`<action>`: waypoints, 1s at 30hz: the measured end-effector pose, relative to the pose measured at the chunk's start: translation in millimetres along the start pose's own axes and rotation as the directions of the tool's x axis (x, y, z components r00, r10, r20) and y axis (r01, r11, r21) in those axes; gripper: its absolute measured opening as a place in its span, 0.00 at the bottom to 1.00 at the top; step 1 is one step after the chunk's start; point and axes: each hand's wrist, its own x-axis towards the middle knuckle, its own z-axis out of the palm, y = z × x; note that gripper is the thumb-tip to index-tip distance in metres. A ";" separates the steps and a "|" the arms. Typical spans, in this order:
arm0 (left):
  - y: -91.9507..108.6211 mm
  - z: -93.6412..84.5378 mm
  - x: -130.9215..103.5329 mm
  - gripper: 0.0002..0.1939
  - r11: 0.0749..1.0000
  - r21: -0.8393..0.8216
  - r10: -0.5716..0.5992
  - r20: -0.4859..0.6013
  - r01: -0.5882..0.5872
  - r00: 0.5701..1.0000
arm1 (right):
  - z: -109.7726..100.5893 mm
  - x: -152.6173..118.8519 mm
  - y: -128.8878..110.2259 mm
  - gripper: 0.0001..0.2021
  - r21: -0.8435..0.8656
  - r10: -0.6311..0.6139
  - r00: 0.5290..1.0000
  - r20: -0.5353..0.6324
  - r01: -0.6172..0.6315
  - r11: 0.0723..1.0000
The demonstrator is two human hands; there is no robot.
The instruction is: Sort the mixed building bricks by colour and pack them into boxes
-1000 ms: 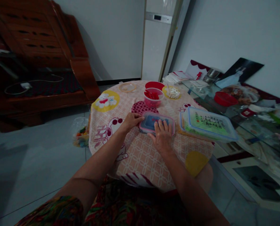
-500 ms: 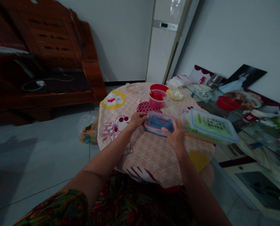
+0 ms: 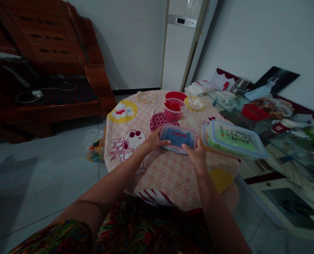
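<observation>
A clear plastic food container (image 3: pixel 178 136) with a pink-edged lid and blue contents is gripped between my hands near the middle of the table. My left hand (image 3: pixel 155 140) wraps its left end, with the thumb on the lid's near edge. My right hand (image 3: pixel 196 151) clasps the right end, its thumb also on the lid. Just right of it lies a larger blue-edged container (image 3: pixel 232 138) with green contents and dark lettering on the lid. Beyond it stands a pinkish tub (image 3: pixel 173 110) holding red pieces.
The round table has a patterned cloth (image 3: pixel 167 176). At its far side are a red dish (image 3: pixel 174 95), a pile of white pieces (image 3: pixel 196 104) and a round clear lid (image 3: pixel 146 97). A cluttered glass table (image 3: pixel 225 109) adjoins on the right. A bag of colourful bits (image 3: pixel 95 146) sits at left.
My left thumb has come down over the lid's near edge, and my right hand has closed around the container's right end. The view has shifted slightly.
</observation>
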 end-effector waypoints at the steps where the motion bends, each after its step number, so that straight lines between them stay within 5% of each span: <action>1: -0.2 -0.3 -0.1 0.54 1.000 0.012 0.001 0.003 -0.001 1.000 | -1.0 0.3 -1.8 0.32 0.026 0.029 1.000 0.004 -0.029 0.999; 7: 2.3 -3.8 2.2 0.54 0.996 0.075 -0.049 0.006 0.049 0.999 | -4.5 4.4 -10.5 0.33 0.172 0.170 0.984 0.048 -0.176 0.969; 14: 1.7 -5.3 0.2 0.54 0.999 0.003 -0.047 -0.009 0.047 0.999 | -6.4 -6.7 -9.8 0.40 -0.042 0.016 0.997 -0.072 -0.019 0.999; 21: -3.1 -8.8 5.6 0.32 0.996 0.078 0.042 -0.040 -0.039 0.998 | -14.9 -10.1 -4.3 0.32 0.027 0.050 0.999 -0.015 -0.050 0.998; 26: 5.3 -11.4 12.0 0.18 0.930 0.358 0.125 -0.109 -0.078 0.986 | -17.7 -4.8 -7.3 0.21 0.043 -0.042 0.992 -0.117 0.047 0.998; 30: 13.3 -11.7 13.1 0.15 0.934 0.356 0.108 -0.181 -0.038 0.978 | -19.6 -1.9 -16.6 0.18 0.077 -0.025 0.988 -0.151 0.037 0.996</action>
